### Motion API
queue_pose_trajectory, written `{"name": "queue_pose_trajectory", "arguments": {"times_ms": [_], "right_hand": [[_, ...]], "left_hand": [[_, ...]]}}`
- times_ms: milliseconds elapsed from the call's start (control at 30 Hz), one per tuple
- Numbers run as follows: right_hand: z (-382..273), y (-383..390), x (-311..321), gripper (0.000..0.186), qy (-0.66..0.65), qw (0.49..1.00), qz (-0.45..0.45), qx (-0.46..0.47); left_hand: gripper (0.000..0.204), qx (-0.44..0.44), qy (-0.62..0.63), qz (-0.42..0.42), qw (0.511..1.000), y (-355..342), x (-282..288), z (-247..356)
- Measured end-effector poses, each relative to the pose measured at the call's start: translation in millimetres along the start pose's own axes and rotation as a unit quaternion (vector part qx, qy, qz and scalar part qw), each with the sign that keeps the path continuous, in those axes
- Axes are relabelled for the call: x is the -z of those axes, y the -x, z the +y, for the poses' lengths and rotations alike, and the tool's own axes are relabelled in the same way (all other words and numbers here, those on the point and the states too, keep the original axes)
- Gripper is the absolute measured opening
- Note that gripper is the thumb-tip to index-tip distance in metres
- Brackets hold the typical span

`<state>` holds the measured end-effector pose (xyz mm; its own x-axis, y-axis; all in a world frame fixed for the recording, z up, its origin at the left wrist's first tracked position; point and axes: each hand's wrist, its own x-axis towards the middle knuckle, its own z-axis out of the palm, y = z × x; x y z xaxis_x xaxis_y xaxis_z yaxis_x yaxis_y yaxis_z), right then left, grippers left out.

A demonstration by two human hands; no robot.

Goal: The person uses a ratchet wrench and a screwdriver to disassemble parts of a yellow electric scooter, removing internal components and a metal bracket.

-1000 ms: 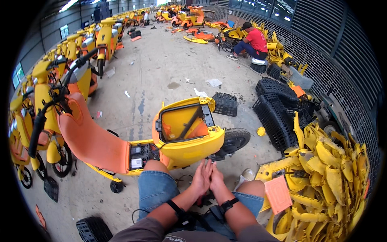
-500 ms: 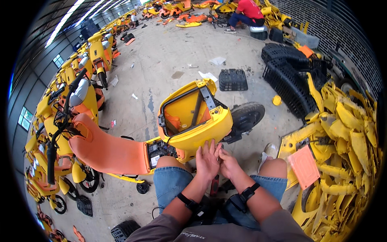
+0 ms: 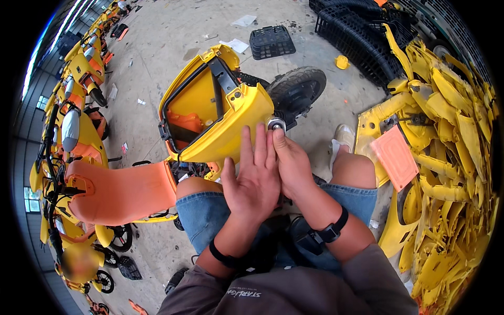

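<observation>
My left hand (image 3: 251,176) is open, palm up with fingers spread, beside the yellow scooter body (image 3: 237,130), which has an open compartment with an orange piece inside. My right hand (image 3: 294,168) is closed against its edge, around something mostly hidden; a round silver metal piece (image 3: 276,124) shows just beyond the thumb, possibly part of it. The scooter's black rear wheel (image 3: 299,89) lies beyond the hands, and its salmon floor panel (image 3: 118,191) stretches left.
Rows of yellow scooters (image 3: 84,121) line the left. A heap of yellow panels (image 3: 451,157) with an orange plate (image 3: 395,157) lies right, near my knee. Black plastic baskets (image 3: 352,37), a black tray (image 3: 272,42) and paper scraps lie on the concrete ahead.
My view has tilted down and closer over the hands. The left hand has spread its fingers palm up; the right has curled closed beside it, and the silver piece now shows.
</observation>
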<state>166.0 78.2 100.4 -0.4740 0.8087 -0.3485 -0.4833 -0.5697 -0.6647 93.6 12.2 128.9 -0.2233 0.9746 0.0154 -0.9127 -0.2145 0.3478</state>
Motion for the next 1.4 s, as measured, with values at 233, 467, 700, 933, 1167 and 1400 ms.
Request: {"name": "queue_pose_trajectory", "arguments": {"times_ms": [233,467,700,933,1167,1400], "right_hand": [[10.7,2.0,11.2,0.041,-0.030,0.995,-0.097,0.015],[-5.7,-43.7,17.6,0.050,0.088,0.969,0.230,0.034],[28.2,3.2,21.8,0.082,0.354,0.926,0.099,0.084],[55.8,-79.1,61.6,0.088,0.146,0.970,0.182,-0.070],[103.2,-39.2,40.5,0.087,0.454,0.875,0.165,0.044],[78.3,-88.3,65.4,0.084,0.330,0.893,0.305,-0.025]], "left_hand": [[0.074,-0.001,-0.045,0.026,0.999,-10.9,16.3,8.7],[0.078,0.052,-0.066,0.025,0.996,-7.0,29.9,-1.1],[0.076,-0.007,-0.076,0.081,0.994,-4.1,29.6,5.2],[0.069,0.069,-0.221,0.152,0.961,7.8,57.7,13.4],[0.068,0.099,-0.121,0.258,0.954,-18.6,72.4,10.7],[0.067,0.050,-0.129,0.041,0.990,21.6,45.0,52.6]]}}
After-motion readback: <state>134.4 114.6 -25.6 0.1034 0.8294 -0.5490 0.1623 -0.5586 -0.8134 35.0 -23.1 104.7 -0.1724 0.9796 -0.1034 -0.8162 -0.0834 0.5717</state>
